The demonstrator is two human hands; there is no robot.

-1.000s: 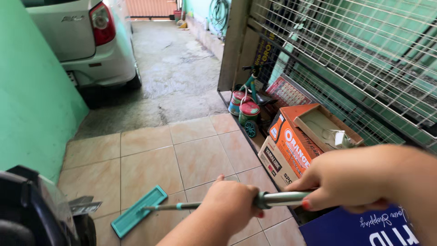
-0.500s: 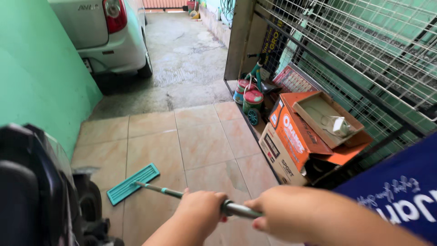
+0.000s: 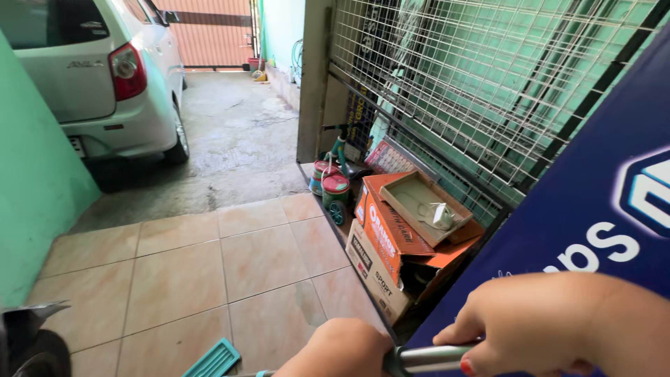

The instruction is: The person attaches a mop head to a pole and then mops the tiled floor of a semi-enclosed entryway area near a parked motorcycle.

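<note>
Currently, both hands grip 1 mop handle point(image 3: 426, 358), a grey metal tube running along the bottom edge at 6 o'clock. The right hand point(image 3: 537, 328), at 5 o'clock, is wrapped over the tube with its fingers curled under it. The left hand point(image 3: 342, 349), just beside it toward 6 o'clock, is closed around the same tube; only its upper part shows above the frame edge. The teal flat mop head point(image 3: 213, 359) lies on the tan floor tiles point(image 3: 181, 279) at 7 o'clock, partly cut off by the frame.

Surroundings: a blue printed panel point(image 3: 593, 230) fills the 3 to 5 o'clock sector behind the right hand. Orange cardboard boxes point(image 3: 391, 237) are stacked at centre against a wire-mesh grille point(image 3: 447, 77) at 1 o'clock. 2 round tins point(image 3: 329, 185) and a small teal scooter point(image 3: 338, 150) stand beyond the boxes. A white car point(image 3: 91, 77) is parked at 10 o'clock on bare concrete, next to a green wall point(image 3: 28, 188). A dark wheel point(image 3: 31, 352) shows at 8 o'clock.
</note>
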